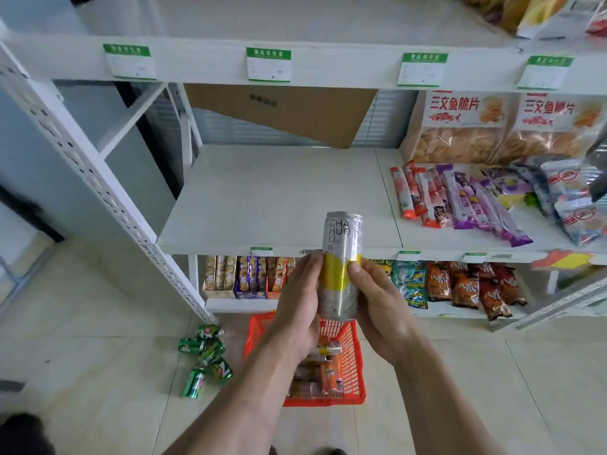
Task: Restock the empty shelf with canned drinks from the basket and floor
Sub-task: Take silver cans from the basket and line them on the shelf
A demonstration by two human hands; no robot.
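A tall silver and yellow can (341, 254) stands upright between both hands, just in front of the bare white shelf (262, 198). My left hand (297, 310) wraps its left side and my right hand (377, 307) grips its right side. Below them an orange basket (259, 330) on the floor holds several orange and silver cans (325, 369). Several green cans (207, 356) lie scattered on the tiles left of the basket.
Snack bars (460, 198) and bags of chips (460, 133) fill the shelf's right half. A cardboard sheet (279, 110) leans at the back. The lower shelf holds boxed snacks (243, 277) and chip bags (473, 287). A white upright post (98, 178) stands left.
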